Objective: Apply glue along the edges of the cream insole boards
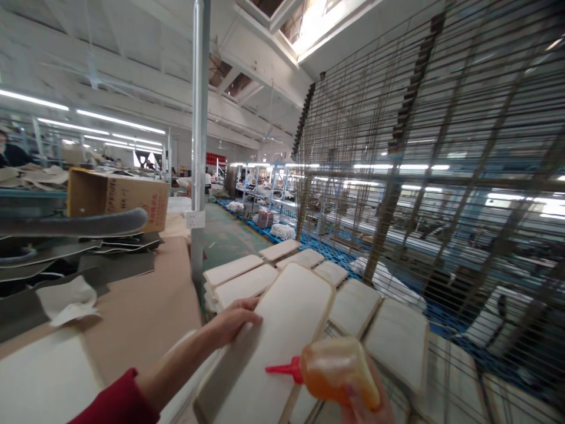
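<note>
1. Wire rack (441,176) fills your right and front; pale panels (353,303) lie in rows on its lowest tier.
2. Brown-covered table (145,306) at your left, with a cardboard box (117,197) further back.
3. Large white panel (269,347) lies directly before you, long axis running away and slightly right.
4. Your left hand (232,321) presses flat on its left edge, fingers together.
5. Your right hand (366,406) grips the orange glue bottle (335,371); its red nozzle points left over the panel, nearer than the left hand.
</note>
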`<state>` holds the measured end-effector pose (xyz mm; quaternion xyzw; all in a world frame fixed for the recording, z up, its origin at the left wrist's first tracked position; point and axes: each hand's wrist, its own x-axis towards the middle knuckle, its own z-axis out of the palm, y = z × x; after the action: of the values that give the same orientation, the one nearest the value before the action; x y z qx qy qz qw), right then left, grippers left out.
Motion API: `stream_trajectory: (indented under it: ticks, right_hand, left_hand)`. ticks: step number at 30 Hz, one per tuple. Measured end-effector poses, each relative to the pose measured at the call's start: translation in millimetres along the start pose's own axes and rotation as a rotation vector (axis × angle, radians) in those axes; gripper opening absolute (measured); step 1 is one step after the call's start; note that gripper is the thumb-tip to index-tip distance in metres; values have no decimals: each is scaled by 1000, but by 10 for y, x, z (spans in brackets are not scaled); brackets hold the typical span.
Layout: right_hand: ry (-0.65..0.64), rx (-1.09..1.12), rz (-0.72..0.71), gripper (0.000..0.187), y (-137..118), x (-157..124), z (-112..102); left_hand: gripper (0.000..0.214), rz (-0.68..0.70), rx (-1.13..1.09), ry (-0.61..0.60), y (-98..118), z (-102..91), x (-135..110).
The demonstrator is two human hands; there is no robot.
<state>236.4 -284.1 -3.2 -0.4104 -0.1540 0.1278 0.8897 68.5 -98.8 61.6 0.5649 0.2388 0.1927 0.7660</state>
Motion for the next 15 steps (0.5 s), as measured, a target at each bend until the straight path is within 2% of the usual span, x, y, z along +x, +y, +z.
stream_trajectory:
  ticks: [4,6,8,12,13,15]
  right_hand:
    - [116,37,-85,58,-361,461,72]
    - [143,30,-114,57,-469,574,94]
    - [130,16,-95,58,-422,462,94]
    - [55,-15,9,61,-97,-39,92]
    - [43,-7,14,63,-56,-93,108]
    - [60,19,-10,64,-83,-18,162]
  left_hand:
    - [44,18,22,-78,-1,155,-31]
    - [43,36,11,-92,5,248,-46]
    - [42,41,-2,-90,4,315,-38]
    - [42,12,13,-72,-3,309,39]
    - [42,15,20,-75,2,284,57]
    - [39,25,36,-95,27,229,73]
